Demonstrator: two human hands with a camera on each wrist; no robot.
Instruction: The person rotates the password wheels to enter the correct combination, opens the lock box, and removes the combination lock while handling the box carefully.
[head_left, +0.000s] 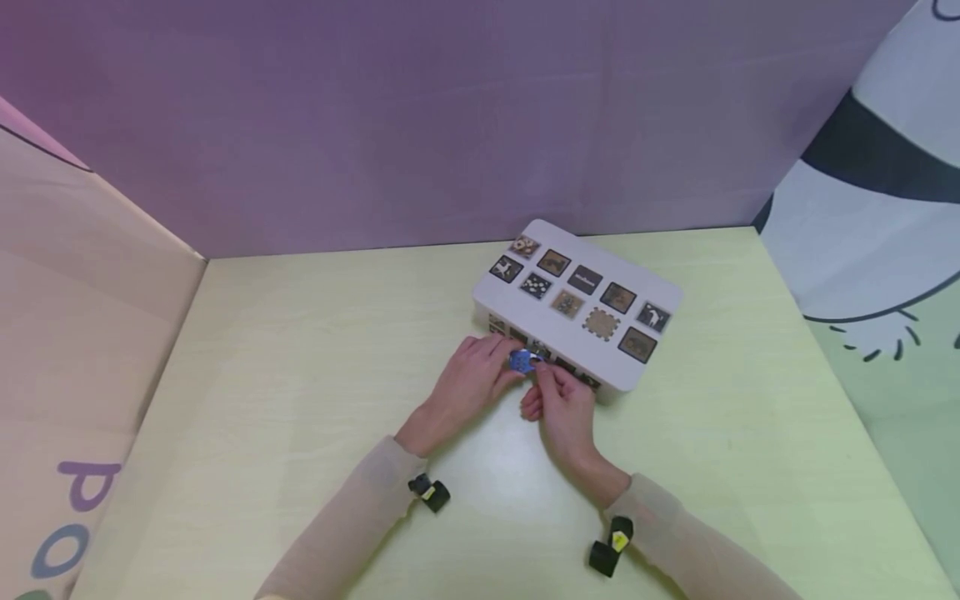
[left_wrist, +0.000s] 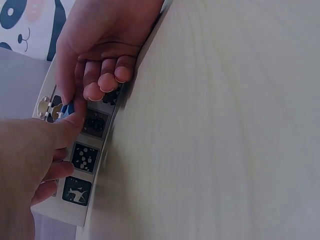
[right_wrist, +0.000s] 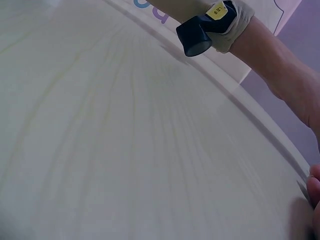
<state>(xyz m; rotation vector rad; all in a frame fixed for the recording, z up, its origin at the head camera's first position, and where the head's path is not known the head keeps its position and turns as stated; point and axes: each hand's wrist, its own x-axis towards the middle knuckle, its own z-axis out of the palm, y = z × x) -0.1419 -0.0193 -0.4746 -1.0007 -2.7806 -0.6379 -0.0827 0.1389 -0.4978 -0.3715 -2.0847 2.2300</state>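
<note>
A small blue padlock [head_left: 521, 360] is held at the front side of a white box [head_left: 551, 323] with square picture prints. My left hand [head_left: 468, 377] pinches the padlock between thumb and forefinger, close against the box wall. From the right, my right hand [head_left: 567, 414] pinches at the padlock's other end with thumb and forefinger, its remaining fingers curled. In the left wrist view a metal clasp [left_wrist: 44, 107] sits on the box beside the blue piece [left_wrist: 67, 109], which the fingers mostly cover. In the right wrist view, only fingertips [right_wrist: 314, 185] show at the right edge.
The box stands on a pale wooden table [head_left: 315, 358], near its back edge, turned at an angle with its lid down. A purple wall panel [head_left: 450, 125] rises behind. Printed panels flank the table on both sides. Black wrist cameras [head_left: 430, 493] hang at both sleeves.
</note>
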